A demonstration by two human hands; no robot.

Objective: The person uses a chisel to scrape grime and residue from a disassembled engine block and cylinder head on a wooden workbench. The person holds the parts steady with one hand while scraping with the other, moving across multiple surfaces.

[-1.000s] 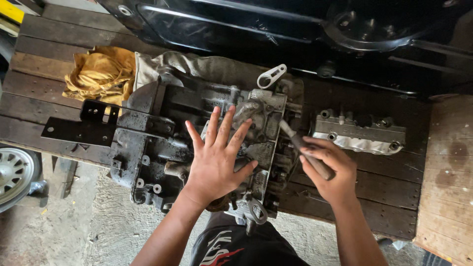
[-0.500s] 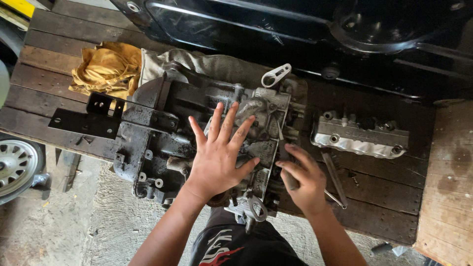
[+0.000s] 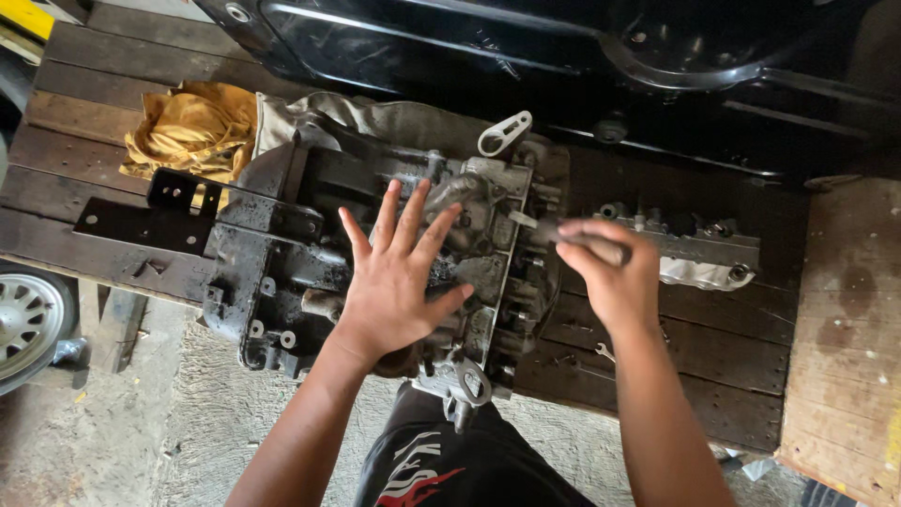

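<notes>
Since half a second ago the right hand (image 3: 610,277) has lifted off the near planks and come up to the right edge of the greasy gearbox casing (image 3: 375,253), now curled into a fist around a dark tool handle (image 3: 587,246) whose metal tip points left into the casing — the motion blurs it, so the kind of tool cannot be told. Meanwhile the left hand (image 3: 399,277) has kept its place: palm down, fingers spread wide, pressed flat on top of the casing near its middle.

That casing lies on its side across a dark wooden pallet (image 3: 84,113), reaching from the black bracket plate (image 3: 141,221) at the left to just short of a silvery valve-body part (image 3: 699,258), which sits right behind the fist. A yellow rag (image 3: 192,131) is bunched at the far left — touching the casing's far corner. Black car bodywork (image 3: 563,56) runs along the far side, and a wheel (image 3: 28,324) shows at the near left edge.
</notes>
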